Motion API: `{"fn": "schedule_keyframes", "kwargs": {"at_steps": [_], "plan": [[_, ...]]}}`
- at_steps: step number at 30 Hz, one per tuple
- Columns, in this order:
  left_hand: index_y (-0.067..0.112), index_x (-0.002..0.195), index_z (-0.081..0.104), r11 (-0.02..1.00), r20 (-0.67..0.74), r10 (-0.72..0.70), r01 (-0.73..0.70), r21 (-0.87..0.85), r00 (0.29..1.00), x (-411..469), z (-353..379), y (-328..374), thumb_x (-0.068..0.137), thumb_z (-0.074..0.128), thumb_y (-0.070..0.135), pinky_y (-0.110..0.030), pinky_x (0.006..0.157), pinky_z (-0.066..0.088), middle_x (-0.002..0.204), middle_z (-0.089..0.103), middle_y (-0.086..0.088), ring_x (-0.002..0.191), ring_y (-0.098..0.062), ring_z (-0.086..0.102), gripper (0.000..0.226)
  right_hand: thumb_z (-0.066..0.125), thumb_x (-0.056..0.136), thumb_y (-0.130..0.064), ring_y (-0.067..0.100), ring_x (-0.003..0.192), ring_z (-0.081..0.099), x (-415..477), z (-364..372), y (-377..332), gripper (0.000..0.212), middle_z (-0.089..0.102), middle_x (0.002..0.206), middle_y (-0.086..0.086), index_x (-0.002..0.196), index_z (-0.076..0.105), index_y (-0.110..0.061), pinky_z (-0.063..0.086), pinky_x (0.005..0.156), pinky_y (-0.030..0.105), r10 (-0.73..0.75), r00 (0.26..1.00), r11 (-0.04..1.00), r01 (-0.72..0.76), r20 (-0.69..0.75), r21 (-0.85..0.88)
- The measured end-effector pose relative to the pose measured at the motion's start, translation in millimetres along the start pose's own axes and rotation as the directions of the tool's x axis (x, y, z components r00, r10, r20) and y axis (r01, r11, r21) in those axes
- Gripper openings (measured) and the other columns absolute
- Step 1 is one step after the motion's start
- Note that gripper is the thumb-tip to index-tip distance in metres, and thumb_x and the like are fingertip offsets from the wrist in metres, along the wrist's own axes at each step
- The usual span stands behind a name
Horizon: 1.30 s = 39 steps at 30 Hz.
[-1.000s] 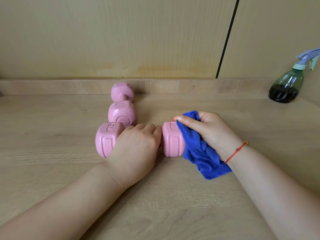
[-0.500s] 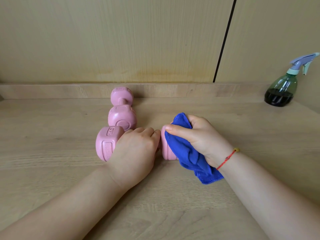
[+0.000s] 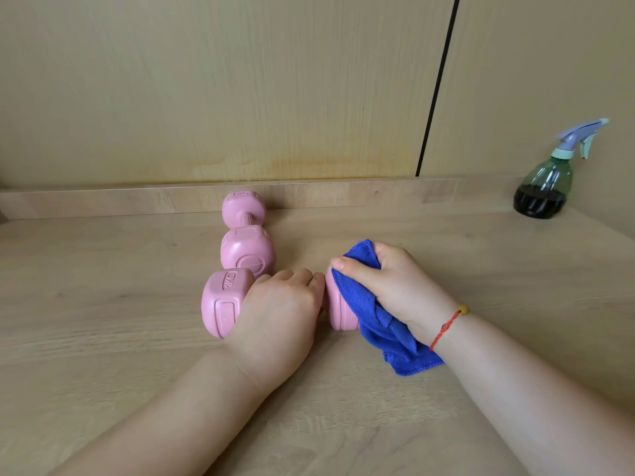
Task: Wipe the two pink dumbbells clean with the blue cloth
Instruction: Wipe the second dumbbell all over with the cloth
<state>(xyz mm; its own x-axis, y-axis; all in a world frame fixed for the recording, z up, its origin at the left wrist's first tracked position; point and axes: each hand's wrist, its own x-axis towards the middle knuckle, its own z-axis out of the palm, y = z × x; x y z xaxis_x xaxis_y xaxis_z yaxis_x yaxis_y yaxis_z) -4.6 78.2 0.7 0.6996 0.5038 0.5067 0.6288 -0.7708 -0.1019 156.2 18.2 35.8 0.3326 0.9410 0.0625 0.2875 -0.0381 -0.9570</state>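
A pink dumbbell (image 3: 223, 302) lies crosswise on the wooden table, its "1KG" left head showing. My left hand (image 3: 278, 310) grips its handle, hiding the bar. My right hand (image 3: 388, 286) holds the blue cloth (image 3: 371, 310) wrapped over the dumbbell's right head, of which only a pink sliver (image 3: 335, 310) shows. A second pink dumbbell (image 3: 247, 249) lies lengthwise just behind, pointing at the back wall, touched by neither hand.
A green spray bottle (image 3: 546, 187) with dark liquid and a lilac trigger stands at the back right. A low wooden ledge (image 3: 137, 199) runs along the rear under the panelled wall. The light wooden tabletop (image 3: 103, 304) spreads to both sides.
My right hand has slid the cloth leftward over the near dumbbell's right head, covering more of it. The left hand keeps its grip on the handle.
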Motion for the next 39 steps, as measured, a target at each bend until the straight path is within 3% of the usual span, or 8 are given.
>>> {"fn": "schedule_keyframes", "kwargs": {"at_steps": [4, 7, 11, 20, 28, 31, 35, 39], "plan": [[0.015, 0.076, 0.066, 1.0, -0.016, 0.012, -0.012, -0.009, 1.0, 0, 0, 0, 0.058, 0.079, 0.009, -0.029, 0.044, 0.034, 0.062, 0.056, 0.0, 0.049, -0.024, 0.053, 0.023, 0.084, 0.073, -0.035, 0.018, 0.08, 0.071, -14, -3, -1, 0.042, 0.074, 0.09, 0.001, 0.102, 0.062, -0.015, 0.057, 0.079, 0.04, 0.046, 0.983, 0.997, -0.057, 0.179, 0.059], [0.015, 0.072, 0.064, 0.999, -0.037, 0.026, -0.027, -0.025, 0.999, 0, -2, 0, 0.058, 0.08, 0.009, -0.028, 0.043, 0.035, 0.06, 0.056, -0.001, 0.048, -0.025, 0.054, 0.022, 0.087, 0.062, -0.043, 0.019, 0.094, 0.071, -12, 1, 3, 0.054, 0.073, 0.103, -0.001, 0.104, 0.062, -0.022, 0.055, 0.091, 0.047, 0.006, 0.992, 1.0, -0.004, 0.126, -0.014], [0.011, 0.072, 0.065, 0.999, -0.062, 0.037, -0.039, -0.024, 0.997, 1, -2, -1, 0.064, 0.071, 0.013, -0.028, 0.042, 0.033, 0.058, 0.055, -0.003, 0.045, -0.026, 0.052, 0.01, 0.087, 0.059, -0.049, 0.031, 0.082, 0.072, 0, 4, 3, 0.057, 0.074, 0.088, 0.011, 0.093, 0.062, -0.011, 0.058, 0.081, 0.049, 0.03, 0.998, 0.999, -0.031, 0.063, 0.028], [0.016, 0.071, 0.063, 0.997, 0.011, -0.008, 0.007, 0.071, 1.0, 2, 1, 0, 0.052, 0.079, 0.009, -0.027, 0.046, 0.024, 0.059, 0.055, 0.0, 0.048, -0.024, 0.052, 0.026, 0.085, 0.072, -0.028, 0.016, 0.054, 0.044, 47, 2, -8, 0.036, 0.047, 0.06, 0.001, 0.068, 0.053, -0.011, 0.036, 0.058, 0.026, 0.156, 0.988, 0.981, -0.157, -0.021, -0.11], [0.015, 0.074, 0.065, 0.997, 0.007, -0.013, 0.012, 0.071, 1.0, 1, 2, 1, 0.053, 0.077, 0.008, -0.027, 0.046, 0.029, 0.06, 0.056, -0.001, 0.049, -0.025, 0.052, 0.025, 0.076, 0.082, -0.032, 0.014, 0.056, 0.042, 22, 0, 4, 0.034, 0.045, 0.062, 0.004, 0.072, 0.052, -0.011, 0.036, 0.058, 0.027, 0.057, 0.997, 0.995, -0.053, -0.047, 0.082], [0.014, 0.074, 0.064, 0.998, -0.002, -0.011, 0.011, 0.064, 1.0, 1, 1, 1, 0.056, 0.075, 0.008, -0.029, 0.045, 0.03, 0.061, 0.056, -0.002, 0.05, -0.026, 0.053, 0.022, 0.068, 0.089, -0.038, 0.01, 0.06, 0.046, 3, -1, 14, 0.033, 0.048, 0.061, -0.007, 0.072, 0.052, -0.015, 0.041, 0.065, 0.026, -0.014, 0.999, 0.997, 0.017, -0.04, 0.076], [0.014, 0.077, 0.066, 0.999, 0.001, -0.009, 0.009, 0.052, 1.0, 2, 1, 1, 0.06, 0.074, 0.011, -0.031, 0.045, 0.035, 0.064, 0.059, -0.002, 0.053, -0.028, 0.056, 0.02, 0.065, 0.087, -0.044, -0.002, 0.089, 0.061, -14, -7, 19, 0.031, 0.066, 0.097, -0.01, 0.107, 0.063, -0.02, 0.044, 0.08, 0.01, -0.076, 0.997, 0.996, 0.075, -0.016, -0.038], [0.015, 0.074, 0.064, 0.998, 0.005, -0.011, 0.011, 0.066, 1.0, 2, -1, 2, 0.058, 0.074, 0.01, -0.029, 0.047, 0.027, 0.063, 0.058, -0.002, 0.053, -0.027, 0.056, 0.02, 0.073, 0.076, -0.054, -0.001, 0.108, 0.055, -23, -21, 15, 0.06, 0.053, 0.123, -0.013, 0.127, 0.052, -0.029, 0.045, 0.093, 0.022, -0.113, 0.979, 0.966, 0.069, -0.17, -0.248]]}}
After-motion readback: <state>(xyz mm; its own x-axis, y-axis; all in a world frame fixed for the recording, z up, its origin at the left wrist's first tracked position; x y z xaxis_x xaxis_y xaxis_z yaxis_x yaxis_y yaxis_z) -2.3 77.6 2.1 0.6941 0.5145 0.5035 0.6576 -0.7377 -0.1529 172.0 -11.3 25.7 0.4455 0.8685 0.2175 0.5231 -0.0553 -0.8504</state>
